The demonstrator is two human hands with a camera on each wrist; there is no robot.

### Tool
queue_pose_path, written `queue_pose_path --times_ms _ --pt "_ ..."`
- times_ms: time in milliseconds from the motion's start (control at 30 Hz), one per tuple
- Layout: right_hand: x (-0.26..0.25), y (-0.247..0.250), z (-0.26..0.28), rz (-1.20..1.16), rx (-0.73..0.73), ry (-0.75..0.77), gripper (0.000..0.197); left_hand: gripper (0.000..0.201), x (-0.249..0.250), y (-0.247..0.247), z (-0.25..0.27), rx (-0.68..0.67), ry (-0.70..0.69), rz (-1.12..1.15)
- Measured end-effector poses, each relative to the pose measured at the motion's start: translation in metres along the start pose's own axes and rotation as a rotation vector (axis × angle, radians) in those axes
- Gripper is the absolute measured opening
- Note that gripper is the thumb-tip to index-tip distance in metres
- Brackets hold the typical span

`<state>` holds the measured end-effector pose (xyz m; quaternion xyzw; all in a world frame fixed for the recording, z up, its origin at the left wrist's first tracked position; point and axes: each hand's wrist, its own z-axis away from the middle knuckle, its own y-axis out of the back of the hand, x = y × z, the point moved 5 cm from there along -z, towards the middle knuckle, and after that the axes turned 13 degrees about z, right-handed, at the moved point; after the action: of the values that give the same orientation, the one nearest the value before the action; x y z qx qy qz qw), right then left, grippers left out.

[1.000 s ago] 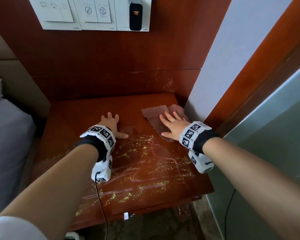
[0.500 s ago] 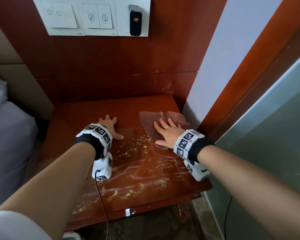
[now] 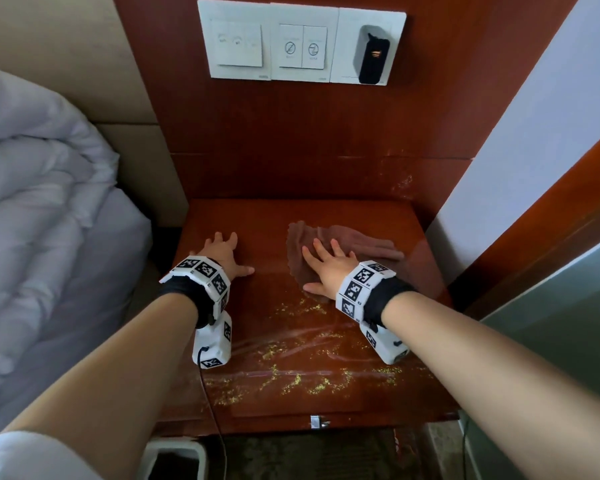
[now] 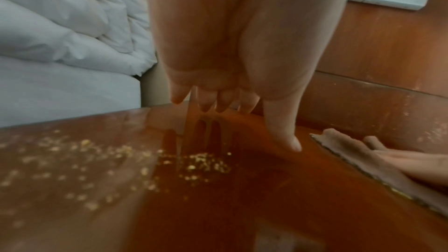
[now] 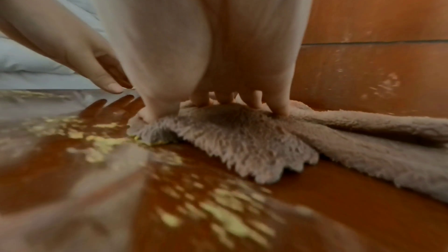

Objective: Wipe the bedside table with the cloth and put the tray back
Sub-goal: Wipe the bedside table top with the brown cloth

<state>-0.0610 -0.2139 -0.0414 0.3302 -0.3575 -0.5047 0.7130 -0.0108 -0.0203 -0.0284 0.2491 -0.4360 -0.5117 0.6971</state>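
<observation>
The bedside table (image 3: 326, 386) has a glossy, reddish-brown wooden top scattered with fine yellow crumbs (image 3: 291, 379) over its near half. The right hand (image 3: 326, 268) lies flat, fingers straight and spread, pressing on the cloth (image 3: 357, 244), a brown, fluffy-piled square with a scalloped edge, bunched toward the back-right corner. The left hand (image 3: 224, 254) rests palm-down on bare wood beside the cloth, fingers extended, holding nothing. A white quilted duvet (image 3: 39, 202) lies left of the table

A hotel bedroom: white duvet (image 3: 42, 188), bedside table (image 3: 326, 386), wall switch panel (image 3: 302, 43) with do-not-disturb buttons.
</observation>
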Motion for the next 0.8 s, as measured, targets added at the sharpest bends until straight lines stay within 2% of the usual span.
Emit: queue_pose_path --times_ms 167,267,367,467,633,800 --pt "-0.03 0.011 -0.011 0.018 0.02 0.07 0.078 0.088 -0.012 0.01 0.002 0.024 -0.02 0.026" --pt "-0.026 0.014 -0.009 -0.008 0.031 0.107 0.077 0.087 -0.008 0.012 0.006 0.026 -0.046 0.026" --pt "-0.009 0.019 0.003 -0.112 0.102 0.127 0.07 0.086 0.012 0.008 0.009 0.004 -0.108 0.064" --pt "0.022 0.014 0.017 -0.189 0.144 0.059 0.066 0.084 0.046 -0.002 0.011 -0.024 -0.211 0.085" --pt "0.083 -0.014 0.039 -0.284 0.115 -0.107 0.064 0.08 0.107 -0.028 0.018 -0.089 -0.36 0.025" --pt "0.12 -0.043 0.062 -0.364 0.095 -0.205 0.065 0.077 0.142 -0.062 0.016 -0.187 -0.382 -0.037"
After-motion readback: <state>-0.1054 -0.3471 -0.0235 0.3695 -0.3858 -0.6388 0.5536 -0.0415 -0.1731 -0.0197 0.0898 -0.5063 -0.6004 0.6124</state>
